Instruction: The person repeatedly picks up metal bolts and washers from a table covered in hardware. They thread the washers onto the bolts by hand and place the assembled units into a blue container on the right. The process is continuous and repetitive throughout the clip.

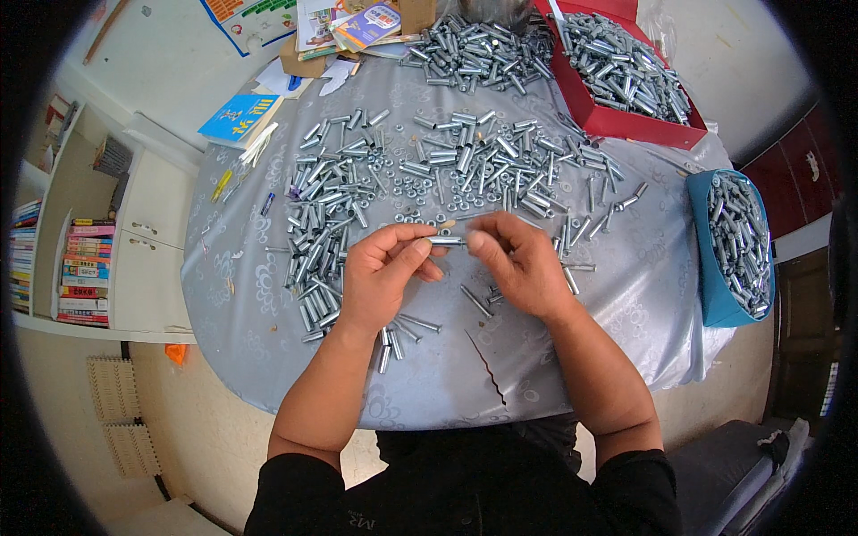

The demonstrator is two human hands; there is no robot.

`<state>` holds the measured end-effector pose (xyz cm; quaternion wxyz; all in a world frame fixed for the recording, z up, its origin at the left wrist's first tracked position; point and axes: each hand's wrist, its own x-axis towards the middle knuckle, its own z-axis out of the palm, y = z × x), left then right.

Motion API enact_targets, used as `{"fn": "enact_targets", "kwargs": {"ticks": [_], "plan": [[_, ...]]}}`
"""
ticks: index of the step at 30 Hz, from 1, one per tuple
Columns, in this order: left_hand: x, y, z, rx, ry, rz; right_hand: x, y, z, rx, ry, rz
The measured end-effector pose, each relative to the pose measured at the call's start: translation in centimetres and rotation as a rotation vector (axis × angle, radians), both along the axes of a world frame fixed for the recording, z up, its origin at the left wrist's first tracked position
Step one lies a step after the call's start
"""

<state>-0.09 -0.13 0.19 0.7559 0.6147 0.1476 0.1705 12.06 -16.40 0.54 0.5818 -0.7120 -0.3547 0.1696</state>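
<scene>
My left hand pinches a shiny metal sleeve anchor between thumb and fingers, lying nearly level above the table. At its right end are the bent thumb and forefinger of my right hand, slightly blurred; whether they grip that end is unclear. Just beyond the fingers lie loose hex nuts. Metal sleeves are heaped to the left of my left hand, and more sleeves and bolts spread across the middle. Between my forearms rests a loose bolt.
The round table has a grey patterned cloth with a tear near the front. At the back right stands a red box full of anchors, beside a large anchor pile. A blue fabric bin of anchors sits right. Books lie back left.
</scene>
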Motion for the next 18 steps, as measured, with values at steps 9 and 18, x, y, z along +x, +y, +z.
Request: {"fn": "enact_targets", "kwargs": {"ticks": [9,18], "plan": [[0.07,-0.26,-0.06,-0.020,-0.005,-0.015,0.00,0.03,-0.34,0.017,-0.009,0.007],[0.04,-0.08,-0.22,-0.018,-0.022,-0.018,-0.27,-0.05,0.46,0.019,-0.030,0.068]]}}
